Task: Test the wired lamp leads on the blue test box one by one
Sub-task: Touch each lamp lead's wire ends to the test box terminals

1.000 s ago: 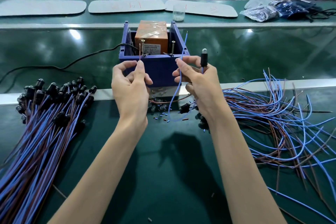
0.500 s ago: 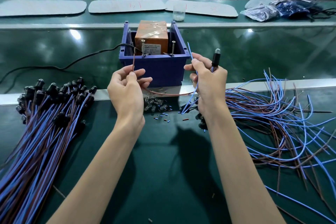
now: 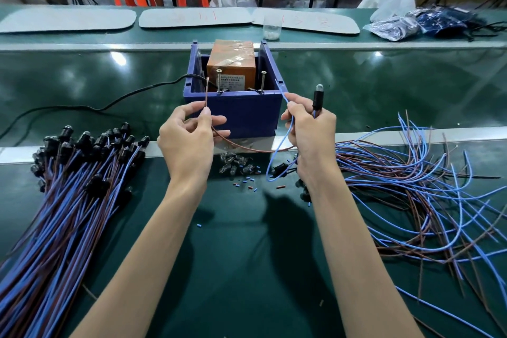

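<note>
- Left hand [image 3: 189, 140] is pinching the brown lead [image 3: 206, 94] between thumb and forefinger; the other fingers are loosely spread.
- The brown lead's bare end is pointing up in front of the left front corner of the blue test box [image 3: 241, 115], just beside the left screw [image 3: 218, 81]. It looks apart from it.
- From the pinch, the brown lead is sagging across in front of the box to the right hand [image 3: 310, 129].
- Right hand is gripping two things: the blue lead [image 3: 281, 90] at the fingertips and the black lamp holder [image 3: 318, 99], which is standing upright with its bulb on top.
- The blue lead's tip is slanting up-left toward the box's right front corner, near the right screw [image 3: 263, 81] and not on it. Its slack is looping down below the hand.
- The box is sitting on the green table [image 3: 247, 255] past both hands, with an orange block [image 3: 231, 63] inside and a black cable [image 3: 109, 104] running out to the left.
- A neat bundle of wired lamps [image 3: 68, 200] is lying on the left, black heads toward the far end.
- A loose tangle of blue and brown wires [image 3: 411, 186] is lying on the right.
- Small clear bulbs [image 3: 233, 163] and insulation bits [image 3: 247, 181] are lying between the hands, in front of the box.
</note>
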